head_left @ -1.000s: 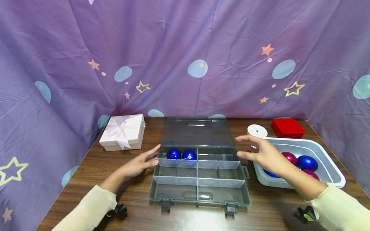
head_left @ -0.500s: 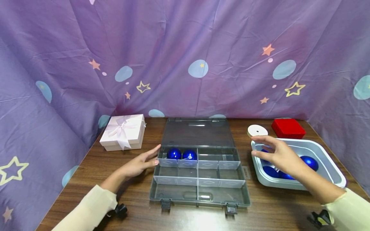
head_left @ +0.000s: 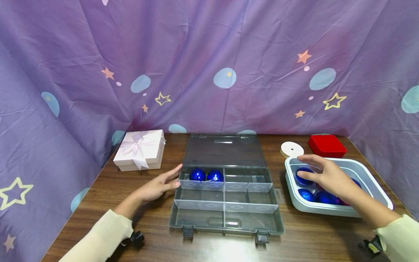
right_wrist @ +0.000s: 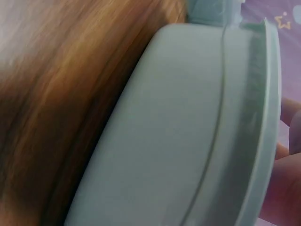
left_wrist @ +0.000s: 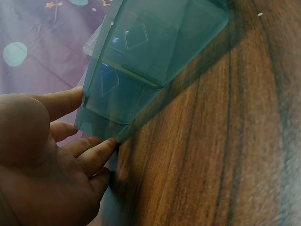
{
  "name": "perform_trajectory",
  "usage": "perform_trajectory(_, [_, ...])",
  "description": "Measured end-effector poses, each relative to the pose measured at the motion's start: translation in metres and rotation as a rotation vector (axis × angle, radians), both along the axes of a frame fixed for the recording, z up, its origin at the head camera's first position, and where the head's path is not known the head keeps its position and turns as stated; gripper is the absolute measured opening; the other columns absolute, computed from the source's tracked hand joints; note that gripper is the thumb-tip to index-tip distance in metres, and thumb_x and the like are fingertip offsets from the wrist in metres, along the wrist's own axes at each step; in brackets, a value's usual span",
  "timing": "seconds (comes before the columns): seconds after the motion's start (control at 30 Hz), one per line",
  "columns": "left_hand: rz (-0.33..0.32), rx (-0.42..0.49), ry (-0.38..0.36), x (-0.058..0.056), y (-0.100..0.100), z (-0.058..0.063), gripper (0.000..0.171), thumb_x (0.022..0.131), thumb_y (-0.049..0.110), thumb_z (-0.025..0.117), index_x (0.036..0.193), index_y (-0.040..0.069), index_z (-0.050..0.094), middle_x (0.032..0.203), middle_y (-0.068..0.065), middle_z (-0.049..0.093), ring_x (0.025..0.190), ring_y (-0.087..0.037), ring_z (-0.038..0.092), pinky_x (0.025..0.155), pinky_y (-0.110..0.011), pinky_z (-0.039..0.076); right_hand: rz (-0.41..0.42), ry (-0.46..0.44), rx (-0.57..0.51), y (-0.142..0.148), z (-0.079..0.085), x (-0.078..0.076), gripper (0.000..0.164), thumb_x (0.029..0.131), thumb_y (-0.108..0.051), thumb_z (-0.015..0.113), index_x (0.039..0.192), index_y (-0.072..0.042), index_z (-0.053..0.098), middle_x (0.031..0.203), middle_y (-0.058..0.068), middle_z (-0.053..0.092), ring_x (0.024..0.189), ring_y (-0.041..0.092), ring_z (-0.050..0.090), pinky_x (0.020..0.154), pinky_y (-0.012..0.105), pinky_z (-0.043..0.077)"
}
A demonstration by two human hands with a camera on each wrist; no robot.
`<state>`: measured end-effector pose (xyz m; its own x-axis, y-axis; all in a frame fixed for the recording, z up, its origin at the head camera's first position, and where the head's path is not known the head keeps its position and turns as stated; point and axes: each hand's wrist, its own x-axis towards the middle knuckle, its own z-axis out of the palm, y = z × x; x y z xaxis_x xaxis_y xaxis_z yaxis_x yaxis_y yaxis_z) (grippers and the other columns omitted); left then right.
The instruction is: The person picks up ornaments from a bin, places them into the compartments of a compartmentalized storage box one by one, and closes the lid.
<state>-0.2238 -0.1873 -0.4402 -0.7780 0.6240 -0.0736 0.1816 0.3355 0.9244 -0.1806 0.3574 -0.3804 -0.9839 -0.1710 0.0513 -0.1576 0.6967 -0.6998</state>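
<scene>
A grey see-through compartment box [head_left: 201, 214] lies with its lid [head_left: 224, 151] folded back. Two shiny blue Christmas baubles [head_left: 197, 174] sit side by side in its back left compartment. Against the box's left side rest the fingertips of my left hand [head_left: 157, 187], straight and relaxed; the left wrist view shows them at the wall. My right hand [head_left: 330, 178] hovers over the pale plastic tub [head_left: 376, 185], thumb and fingers spread near a blue bauble [head_left: 303, 177]. Other blue baubles [head_left: 306, 195] lie in the tub, and reddish ones are partly hidden by my hand.
A white gift box [head_left: 139, 151] with a ribbon stands at the back left. Behind the tub are a white spool [head_left: 292, 149] and a red box [head_left: 327, 146]. A purple curtain [head_left: 196, 65] hangs along the table's far edge.
My right hand has moved rightward from beside the compartment box to over the tub. The left hand has stayed at the box's left side.
</scene>
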Motion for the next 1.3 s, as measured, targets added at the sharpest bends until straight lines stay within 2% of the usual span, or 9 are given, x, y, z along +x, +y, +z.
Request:
perform_trajectory(0.23, [-0.004, 0.009, -0.002, -0.001, 0.0, -0.001, 0.074, 0.108, 0.017, 0.054, 0.165, 0.003, 0.009, 0.166, -0.031, 0.015, 0.152, -0.046, 0.021, 0.124, -0.057, 0.019, 0.019, -0.02, 0.072, 0.01, -0.005, -0.005, 0.064, 0.096, -0.028, 0.075, 0.145, 0.005, 0.051, 0.142, 0.034, 0.056, 0.133, 0.056, 0.049, 0.107, 0.069, 0.039])
perform_trajectory(0.6, [-0.007, 0.025, -0.017, -0.001, 0.0, -0.001, 0.075, 0.108, 0.016, 0.054, 0.165, 0.004, 0.008, 0.166, -0.031, 0.015, 0.153, -0.046, 0.021, 0.124, -0.057, 0.019, 0.104, 0.034, 0.103, 0.014, -0.015, -0.01, 0.057, 0.091, -0.019, 0.08, 0.136, 0.009, 0.058, 0.134, 0.032, 0.062, 0.127, 0.053, 0.056, 0.106, 0.065, 0.042])
perform_trajectory(0.73, [-0.005, 0.023, -0.019, -0.001, -0.001, -0.002, 0.075, 0.108, 0.017, 0.054, 0.165, 0.004, 0.008, 0.166, -0.031, 0.016, 0.153, -0.046, 0.021, 0.124, -0.057, 0.018, 0.125, 0.074, 0.109, 0.012, -0.019, -0.011, 0.054, 0.089, -0.016, 0.082, 0.132, 0.008, 0.061, 0.132, 0.03, 0.064, 0.127, 0.051, 0.057, 0.108, 0.039, 0.051])
perform_trajectory(0.83, [-0.006, 0.024, -0.018, -0.001, 0.0, -0.001, 0.075, 0.108, 0.017, 0.054, 0.165, 0.004, 0.008, 0.166, -0.031, 0.016, 0.152, -0.046, 0.021, 0.124, -0.057, 0.018, 0.124, 0.093, 0.125, 0.011, -0.022, -0.012, 0.053, 0.088, -0.016, 0.083, 0.131, 0.007, 0.063, 0.131, 0.028, 0.065, 0.126, 0.05, 0.058, 0.107, 0.035, 0.051])
perform_trajectory(0.9, [-0.006, 0.025, -0.018, -0.001, 0.0, -0.001, 0.075, 0.107, 0.017, 0.054, 0.165, 0.003, 0.008, 0.166, -0.031, 0.016, 0.152, -0.046, 0.021, 0.124, -0.057, 0.018, 0.125, 0.103, 0.133, 0.01, -0.023, -0.012, 0.053, 0.087, -0.015, 0.084, 0.13, 0.007, 0.063, 0.131, 0.029, 0.065, 0.126, 0.051, 0.058, 0.107, 0.05, 0.047])
perform_trajectory(0.93, [-0.007, 0.026, -0.018, -0.001, 0.0, -0.001, 0.075, 0.107, 0.016, 0.054, 0.165, 0.003, 0.008, 0.166, -0.031, 0.016, 0.152, -0.046, 0.021, 0.124, -0.057, 0.018, 0.118, 0.105, 0.146, 0.01, -0.024, -0.013, 0.053, 0.086, -0.016, 0.084, 0.13, 0.006, 0.064, 0.131, 0.029, 0.065, 0.125, 0.05, 0.059, 0.106, 0.051, 0.047])
perform_trajectory(0.97, [-0.007, 0.026, -0.017, -0.001, 0.0, -0.001, 0.075, 0.107, 0.016, 0.054, 0.165, 0.003, 0.008, 0.166, -0.031, 0.016, 0.152, -0.046, 0.021, 0.124, -0.057, 0.018, 0.111, 0.104, 0.159, 0.01, -0.025, -0.013, 0.054, 0.086, -0.017, 0.085, 0.13, 0.006, 0.064, 0.131, 0.028, 0.065, 0.124, 0.05, 0.059, 0.104, 0.058, 0.045])
perform_trajectory(1.13, [-0.003, 0.017, -0.015, -0.001, 0.0, -0.001, 0.075, 0.108, 0.018, 0.054, 0.165, 0.004, 0.008, 0.166, -0.03, 0.015, 0.153, -0.046, 0.021, 0.124, -0.057, 0.018, 0.106, 0.089, 0.179, 0.008, -0.028, -0.013, 0.057, 0.084, -0.021, 0.087, 0.13, 0.004, 0.065, 0.132, 0.029, 0.064, 0.121, 0.052, 0.061, 0.098, 0.063, 0.051])
perform_trajectory(1.3, [-0.004, 0.015, -0.011, -0.001, -0.001, -0.001, 0.075, 0.108, 0.018, 0.054, 0.165, 0.004, 0.008, 0.166, -0.03, 0.016, 0.152, -0.046, 0.022, 0.124, -0.057, 0.018, 0.125, 0.124, 0.197, 0.005, -0.029, -0.014, 0.054, 0.084, -0.017, 0.086, 0.128, 0.005, 0.066, 0.132, 0.03, 0.063, 0.118, 0.052, 0.062, 0.096, 0.065, 0.052])
